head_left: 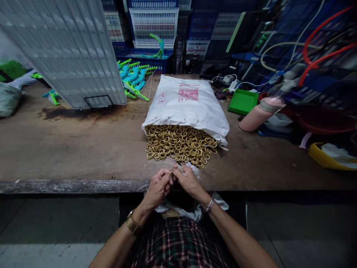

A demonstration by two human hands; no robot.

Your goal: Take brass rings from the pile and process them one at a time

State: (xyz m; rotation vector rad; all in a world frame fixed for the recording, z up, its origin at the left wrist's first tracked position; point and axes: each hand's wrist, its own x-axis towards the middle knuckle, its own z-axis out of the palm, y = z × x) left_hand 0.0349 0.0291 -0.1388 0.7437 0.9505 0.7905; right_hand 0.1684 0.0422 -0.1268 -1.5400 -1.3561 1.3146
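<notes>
My left hand (159, 185) and my right hand (189, 181) meet at the table's front edge, fingertips almost touching. Both are closed in a pinch. Between the left thumb and fingers shows a speck of brass colour, seemingly one ring, mostly hidden by the fingers. A slim knife-like tool (180, 168), pale with a dark end, sticks up out of my right hand; its working end is hidden. Just beyond the hands, a heap of brass-coloured rings (178, 143) spills from the mouth of a white sack (186, 106) with red print, lying on its side.
The brown tabletop (69, 152) carries a tilted white ribbed panel (67, 52) and blue-green plastic pieces (135, 76) at left. A green tray (243, 101), a pink bottle (260, 114) and a yellow basin (323, 158) stand at right. Stacked crates (154, 26) rise behind.
</notes>
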